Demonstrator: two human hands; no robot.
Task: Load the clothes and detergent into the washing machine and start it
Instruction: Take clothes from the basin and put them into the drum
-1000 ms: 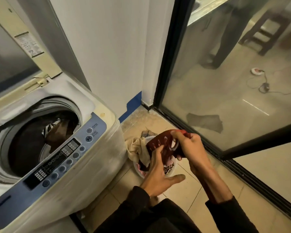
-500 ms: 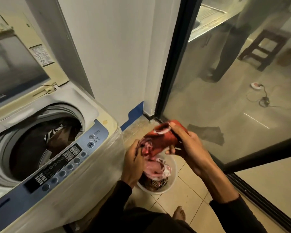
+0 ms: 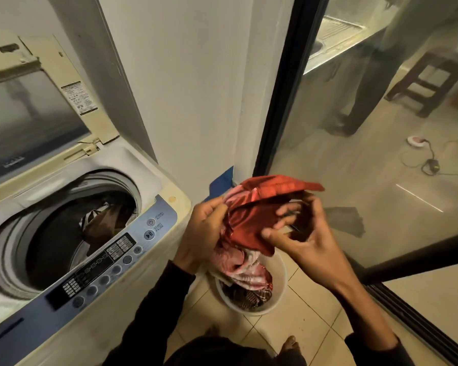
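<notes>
Left hand (image 3: 206, 228) gripping bunched red garment (image 3: 259, 220) by its left edge; right hand (image 3: 299, 233) pinching the same cloth from the right, fingers curled, blurred. Held above white basket (image 3: 278, 299) on tiled floor, pink cloth trailing down into it. Just left, washing machine (image 3: 90, 260) with lid (image 3: 35, 101) raised, drum open, dark clothes inside. Glass door (image 3: 381, 128) close on the right. Basket contents partly hidden.

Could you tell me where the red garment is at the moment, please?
In the head view it is right of centre: the red garment is held up by the left hand and right hand, above the white bucket, right of the washer.
</notes>
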